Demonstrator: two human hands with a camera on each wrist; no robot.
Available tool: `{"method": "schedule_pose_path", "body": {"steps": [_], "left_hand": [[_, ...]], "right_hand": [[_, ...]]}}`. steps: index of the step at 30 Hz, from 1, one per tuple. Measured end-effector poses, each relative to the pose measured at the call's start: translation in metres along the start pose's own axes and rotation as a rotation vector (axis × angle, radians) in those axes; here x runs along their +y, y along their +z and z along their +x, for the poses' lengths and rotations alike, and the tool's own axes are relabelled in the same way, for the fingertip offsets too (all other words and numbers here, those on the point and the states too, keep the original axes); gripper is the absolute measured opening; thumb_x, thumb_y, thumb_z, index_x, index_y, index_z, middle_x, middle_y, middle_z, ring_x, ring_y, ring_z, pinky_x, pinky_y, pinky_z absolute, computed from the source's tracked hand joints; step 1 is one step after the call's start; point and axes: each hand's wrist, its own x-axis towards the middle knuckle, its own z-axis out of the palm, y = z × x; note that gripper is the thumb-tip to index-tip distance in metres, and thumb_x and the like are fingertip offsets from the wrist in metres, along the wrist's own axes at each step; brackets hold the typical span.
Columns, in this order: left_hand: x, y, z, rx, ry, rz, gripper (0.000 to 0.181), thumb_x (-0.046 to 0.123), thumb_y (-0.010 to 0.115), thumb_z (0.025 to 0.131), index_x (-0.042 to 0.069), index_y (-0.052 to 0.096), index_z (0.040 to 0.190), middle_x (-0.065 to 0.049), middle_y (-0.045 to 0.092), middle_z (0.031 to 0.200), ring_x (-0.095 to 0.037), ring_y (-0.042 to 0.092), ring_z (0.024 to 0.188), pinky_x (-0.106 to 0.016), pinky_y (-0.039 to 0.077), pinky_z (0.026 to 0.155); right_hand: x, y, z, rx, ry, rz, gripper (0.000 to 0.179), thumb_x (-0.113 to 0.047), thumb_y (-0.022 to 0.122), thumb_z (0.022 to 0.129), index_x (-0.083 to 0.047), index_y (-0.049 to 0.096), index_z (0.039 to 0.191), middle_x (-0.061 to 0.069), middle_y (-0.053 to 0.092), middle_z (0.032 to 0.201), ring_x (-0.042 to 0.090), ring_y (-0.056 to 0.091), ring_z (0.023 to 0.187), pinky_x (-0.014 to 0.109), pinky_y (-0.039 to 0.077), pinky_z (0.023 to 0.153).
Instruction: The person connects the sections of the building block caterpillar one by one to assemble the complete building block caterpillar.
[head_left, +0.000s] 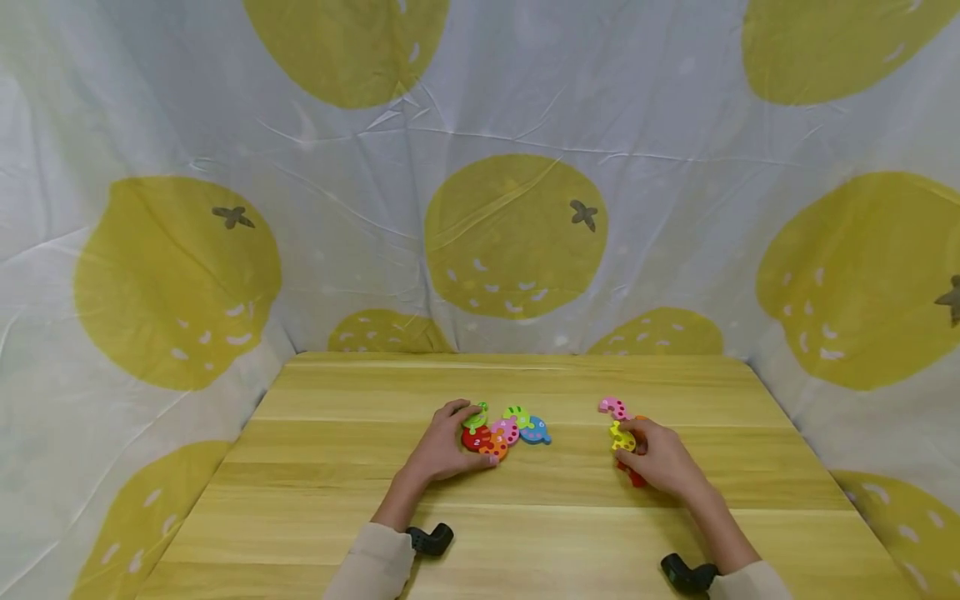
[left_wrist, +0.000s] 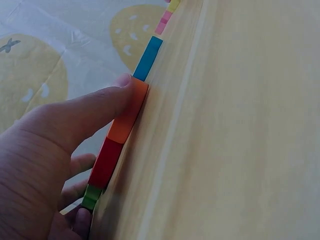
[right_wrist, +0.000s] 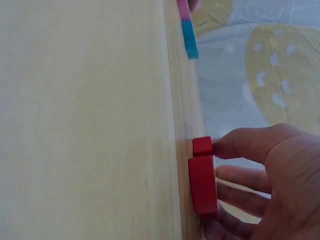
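Observation:
A chain of numbered, coloured puzzle pieces lies on the table: green (head_left: pixel 476 419), red (head_left: pixel 474 438), orange (head_left: pixel 493 449), pink (head_left: pixel 507 429), light green (head_left: pixel 516 415) and blue (head_left: pixel 536 432). My left hand (head_left: pixel 442 447) holds the chain's near end, its thumb on the orange piece (left_wrist: pixel 127 115) and its fingers by the green piece (left_wrist: pixel 91 196). To the right, my right hand (head_left: pixel 663 461) pinches a yellow puzzle piece (head_left: pixel 620 437) between thumb and fingers. Beside it lie a red piece (head_left: pixel 637 478), half under the hand, and a pink piece (head_left: pixel 615 407). An orange piece (head_left: pixel 641 418) is mostly hidden behind the fingers.
The wooden table (head_left: pixel 525 533) has light, striped grain. A white curtain (head_left: pixel 360 250) with large yellow lemons surrounds its back and sides. Black wrist devices sit on the left wrist (head_left: pixel 431 540) and the right wrist (head_left: pixel 686 575).

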Motion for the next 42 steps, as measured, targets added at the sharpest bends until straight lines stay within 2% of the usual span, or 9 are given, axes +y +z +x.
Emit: {"method": "schedule_pose_path", "body": {"steps": [10, 14, 22, 25, 31, 34, 38, 42], "left_hand": [[0.003, 0.006, -0.003, -0.055, 0.026, 0.009, 0.103, 0.061, 0.087, 0.07, 0.015, 0.049, 0.154, -0.012, 0.035, 0.166, -0.04, 0.025, 0.156, -0.062, 0.034, 0.12], [0.004, 0.009, -0.003, -0.04, 0.033, 0.01, 0.104, 0.061, 0.087, 0.069, 0.014, 0.05, 0.153, -0.014, 0.038, 0.163, -0.039, 0.032, 0.153, -0.059, 0.038, 0.118], [0.003, 0.018, -0.004, -0.005, -0.011, -0.006, 0.103, 0.063, 0.089, 0.065, 0.017, 0.054, 0.15, -0.012, 0.044, 0.155, -0.037, 0.04, 0.145, -0.058, 0.044, 0.113], [0.005, 0.021, -0.004, -0.008, -0.009, -0.015, 0.103, 0.064, 0.089, 0.065, 0.017, 0.054, 0.15, -0.012, 0.044, 0.154, -0.037, 0.04, 0.145, -0.058, 0.044, 0.113], [0.004, 0.023, -0.004, -0.002, -0.014, -0.001, 0.103, 0.063, 0.089, 0.064, 0.017, 0.055, 0.15, -0.012, 0.044, 0.154, -0.037, 0.041, 0.144, -0.058, 0.044, 0.113], [0.004, 0.022, -0.004, -0.008, -0.009, -0.004, 0.103, 0.065, 0.088, 0.065, 0.017, 0.054, 0.15, -0.013, 0.043, 0.155, -0.038, 0.04, 0.144, -0.058, 0.044, 0.112], [0.002, 0.013, -0.004, -0.004, -0.04, 0.009, 0.104, 0.064, 0.089, 0.064, 0.018, 0.054, 0.151, -0.012, 0.042, 0.156, -0.037, 0.039, 0.146, -0.059, 0.043, 0.113], [0.001, 0.001, 0.004, 0.017, -0.033, 0.02, 0.104, 0.063, 0.09, 0.065, 0.018, 0.053, 0.151, -0.011, 0.042, 0.156, -0.037, 0.038, 0.146, -0.06, 0.042, 0.114]], "right_hand": [[-0.005, 0.0, -0.006, 0.013, 0.038, 0.01, 0.047, -0.016, 0.084, 0.082, -0.002, 0.069, 0.123, 0.002, 0.06, 0.08, 0.014, 0.049, 0.07, 0.026, 0.04, 0.062], [-0.002, 0.0, -0.008, 0.035, 0.038, 0.021, 0.044, -0.018, 0.085, 0.083, -0.002, 0.07, 0.121, 0.001, 0.06, 0.075, 0.013, 0.049, 0.067, 0.026, 0.041, 0.061], [-0.006, -0.001, -0.014, 0.066, 0.053, 0.059, 0.043, -0.023, 0.085, 0.085, -0.002, 0.07, 0.119, 0.002, 0.056, 0.072, 0.012, 0.047, 0.063, 0.025, 0.039, 0.058], [-0.006, -0.002, -0.016, 0.088, 0.045, 0.059, 0.044, -0.023, 0.086, 0.084, -0.002, 0.07, 0.119, 0.004, 0.056, 0.075, 0.012, 0.046, 0.066, 0.025, 0.037, 0.059], [-0.007, 0.002, -0.013, 0.108, 0.007, 0.06, 0.048, -0.023, 0.086, 0.083, -0.004, 0.07, 0.123, 0.003, 0.061, 0.084, 0.014, 0.051, 0.074, 0.025, 0.043, 0.063], [-0.011, 0.005, -0.008, 0.116, 0.008, 0.079, 0.047, -0.022, 0.087, 0.081, -0.005, 0.071, 0.123, 0.002, 0.063, 0.086, 0.015, 0.053, 0.075, 0.025, 0.045, 0.065], [-0.023, 0.011, 0.005, 0.081, -0.022, 0.117, 0.047, -0.022, 0.086, 0.083, -0.005, 0.071, 0.123, 0.004, 0.066, 0.091, 0.014, 0.057, 0.077, 0.024, 0.049, 0.066], [-0.038, 0.013, 0.02, 0.089, -0.062, 0.138, 0.045, -0.023, 0.086, 0.084, -0.007, 0.071, 0.123, 0.005, 0.07, 0.1, 0.013, 0.059, 0.078, 0.025, 0.051, 0.066]]}}
